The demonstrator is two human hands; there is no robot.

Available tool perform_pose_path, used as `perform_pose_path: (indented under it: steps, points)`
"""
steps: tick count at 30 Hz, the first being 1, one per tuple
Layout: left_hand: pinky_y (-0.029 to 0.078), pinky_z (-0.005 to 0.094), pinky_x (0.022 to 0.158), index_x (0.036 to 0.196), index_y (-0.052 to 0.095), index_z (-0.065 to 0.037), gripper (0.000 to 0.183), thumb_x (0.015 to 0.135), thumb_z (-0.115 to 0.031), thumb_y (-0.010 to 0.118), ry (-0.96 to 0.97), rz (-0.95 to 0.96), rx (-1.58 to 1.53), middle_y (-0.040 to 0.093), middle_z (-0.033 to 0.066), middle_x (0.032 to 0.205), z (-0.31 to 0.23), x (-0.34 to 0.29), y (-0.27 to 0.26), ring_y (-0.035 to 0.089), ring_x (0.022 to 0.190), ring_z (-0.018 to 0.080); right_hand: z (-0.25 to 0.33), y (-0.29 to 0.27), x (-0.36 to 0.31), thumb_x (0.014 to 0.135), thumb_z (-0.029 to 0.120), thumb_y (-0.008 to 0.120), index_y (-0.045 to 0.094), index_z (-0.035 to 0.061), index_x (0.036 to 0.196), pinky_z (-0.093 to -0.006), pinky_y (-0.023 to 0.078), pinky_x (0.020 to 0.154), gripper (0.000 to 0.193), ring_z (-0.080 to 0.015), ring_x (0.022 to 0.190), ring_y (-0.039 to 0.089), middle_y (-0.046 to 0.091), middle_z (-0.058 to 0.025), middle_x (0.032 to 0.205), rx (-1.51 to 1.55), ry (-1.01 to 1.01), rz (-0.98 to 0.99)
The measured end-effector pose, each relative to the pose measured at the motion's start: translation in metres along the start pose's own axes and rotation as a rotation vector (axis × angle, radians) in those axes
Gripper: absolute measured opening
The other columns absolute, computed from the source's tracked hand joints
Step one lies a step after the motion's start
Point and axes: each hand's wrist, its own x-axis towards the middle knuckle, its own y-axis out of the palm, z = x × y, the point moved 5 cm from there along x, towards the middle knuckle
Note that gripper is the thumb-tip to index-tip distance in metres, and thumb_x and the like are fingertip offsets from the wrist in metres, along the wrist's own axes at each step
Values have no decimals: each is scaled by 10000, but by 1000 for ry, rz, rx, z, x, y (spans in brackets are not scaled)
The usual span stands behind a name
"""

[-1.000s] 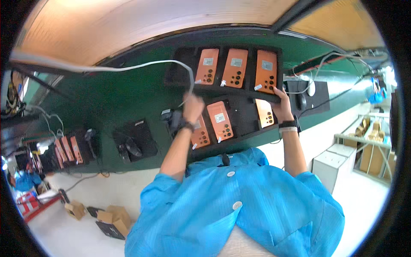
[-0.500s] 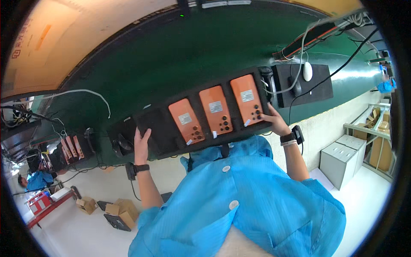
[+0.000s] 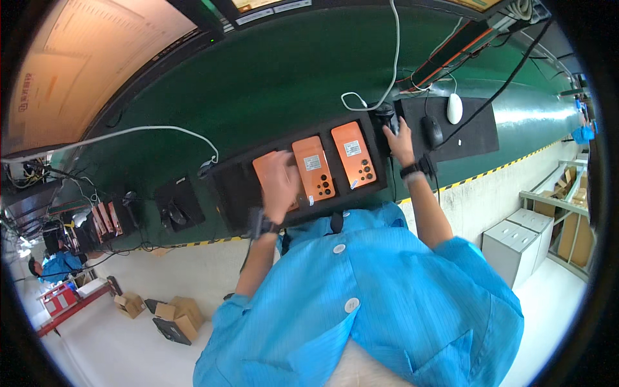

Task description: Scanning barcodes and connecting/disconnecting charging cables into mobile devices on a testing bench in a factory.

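Three orange smartphones lie back up in a black foam tray (image 3: 235,193): a right one (image 3: 353,151), a middle one (image 3: 314,169) and a left one (image 3: 263,166). Each back carries a white label where it shows. Over the left phone is my left hand (image 3: 280,188), smeared by motion, hiding most of that phone; its fingers cannot be made out. Just past the tray's right end, my right hand (image 3: 402,147) has its thumb and fingers around the handle of a black handheld barcode scanner (image 3: 385,112).
Right of the scanner, a black mat (image 3: 474,138) bears a white mouse (image 3: 454,108) and a black mouse (image 3: 432,131). White cable (image 3: 396,51) loops behind the scanner. Another black device (image 3: 173,216) sits left of the tray. Monitors edge the green bench's far side.
Both hands have left the tray's ends. My left hand has moved right, over the left phone; my right hand has gone to the scanner. The tray sits slightly differently in view.
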Motion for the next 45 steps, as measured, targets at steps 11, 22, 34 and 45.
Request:
perform_pose_path:
  steps: [11,22,34,45]
  points:
    - [141,546,1185,1480,343,-53,987,756,-593,742,167,209,263,436,156,1411,-48,90,105,349,1370,321,52,-61,-31,785,292,700,644,-81,839,-336,497,631,381,-193,645,641,650,-107,688,242,265,467]
    - [185,542,1159,1446,368,-50,913,781,-546,749,165,208,315,459,147,1351,-55,94,104,383,1315,323,107,-57,-89,772,320,676,676,-101,812,-383,519,618,424,-247,643,681,647,-177,657,37,253,709]
    - [448,471,1013,1377,366,19,607,921,-269,645,-33,116,-58,426,267,1359,-77,19,96,498,1226,402,18,-14,22,794,194,661,623,-30,1105,-480,531,829,385,-433,998,656,683,-278,1015,61,140,351]
    - [454,317,990,1373,436,53,581,901,-172,688,-753,400,-1087,587,105,1214,-42,15,148,567,1138,207,95,52,50,824,111,601,750,32,877,-490,530,804,176,-412,857,655,681,-238,856,141,-318,290]
